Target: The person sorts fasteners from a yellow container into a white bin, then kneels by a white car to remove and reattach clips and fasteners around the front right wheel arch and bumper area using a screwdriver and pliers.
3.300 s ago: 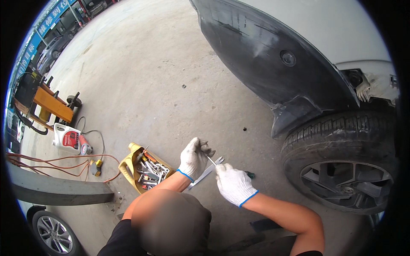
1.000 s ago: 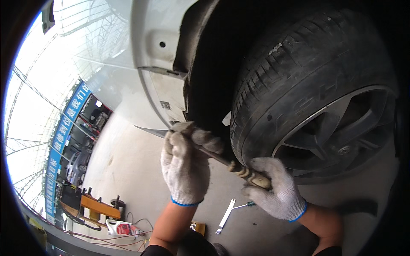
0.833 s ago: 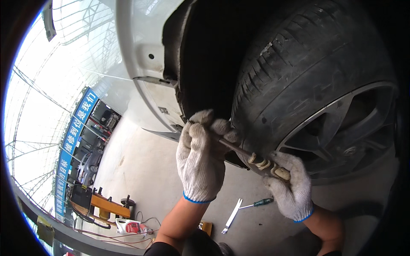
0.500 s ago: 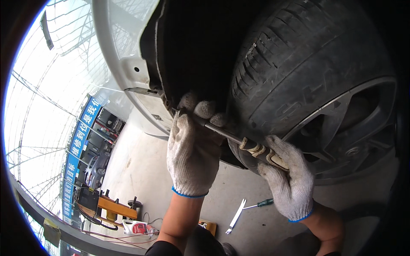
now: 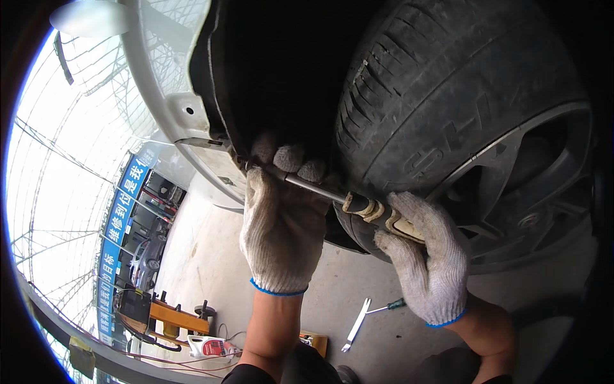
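Right hand (image 5: 427, 265) grips my screwdriver (image 5: 358, 205) beside the tyre (image 5: 448, 96); left hand (image 5: 281, 224), closed, steadies its shaft at the liner (image 5: 268, 77). Fastener hidden; I judge work unfinished.

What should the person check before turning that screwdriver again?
1. Right hand wrapped firmly round the screwdriver handle: ok.
2. Left hand steadying the shaft near its front end: ok.
3. Tip seated in a fastener: cannot tell, hidden behind the left fingers in the dark wheel arch.
4. Shaft clear of the tyre: cannot tell, it runs very close.
5. Both gloves on: ok.
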Demonstrator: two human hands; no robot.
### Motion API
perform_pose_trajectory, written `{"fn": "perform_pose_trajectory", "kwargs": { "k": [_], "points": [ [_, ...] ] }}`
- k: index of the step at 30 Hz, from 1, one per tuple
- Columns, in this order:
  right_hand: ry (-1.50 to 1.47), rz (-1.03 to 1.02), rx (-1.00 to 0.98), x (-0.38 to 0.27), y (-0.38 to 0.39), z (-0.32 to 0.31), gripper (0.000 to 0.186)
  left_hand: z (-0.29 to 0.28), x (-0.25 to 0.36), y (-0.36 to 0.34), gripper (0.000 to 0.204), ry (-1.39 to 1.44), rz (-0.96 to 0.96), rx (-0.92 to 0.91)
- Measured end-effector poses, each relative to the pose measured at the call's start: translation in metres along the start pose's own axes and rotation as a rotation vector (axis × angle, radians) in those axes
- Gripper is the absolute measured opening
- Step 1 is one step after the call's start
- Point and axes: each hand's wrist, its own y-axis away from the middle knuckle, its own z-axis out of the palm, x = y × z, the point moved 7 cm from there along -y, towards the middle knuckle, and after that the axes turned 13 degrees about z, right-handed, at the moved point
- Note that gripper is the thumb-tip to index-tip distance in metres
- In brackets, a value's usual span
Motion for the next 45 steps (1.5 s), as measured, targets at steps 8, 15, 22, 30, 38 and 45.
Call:
{"fn": "perform_pose_trajectory", "kwargs": {
  "k": [8, 15, 22, 30, 38, 45],
  "points": [
    [0.045, -0.022, 0.033, -0.003, -0.005, -0.002, 0.042, 0.003, -0.004, 0.000, 0.032, 0.014, 0.013, 0.059],
    [0.043, -0.014, 0.048, -0.001, -0.004, -0.005, 0.045, 0.005, -0.006, -0.002, 0.033, 0.017, -0.003, 0.022],
    [0.050, 0.010, 0.059, 0.004, -0.002, -0.008, 0.048, 0.005, -0.012, -0.003, 0.039, 0.008, -0.059, -0.056],
    [0.095, 0.069, -0.085, 0.004, -0.005, -0.005, 0.046, 0.002, -0.011, -0.004, 0.039, -0.058, -0.028, -0.026],
    [0.093, 0.108, -0.097, 0.015, -0.005, -0.007, 0.047, 0.005, -0.017, -0.005, 0.043, 0.019, -0.030, -0.103],
    [0.071, 0.038, -0.080, 0.015, -0.005, 0.001, 0.049, -0.002, -0.009, -0.004, 0.043, -0.036, -0.007, -0.086]
  ]
}}
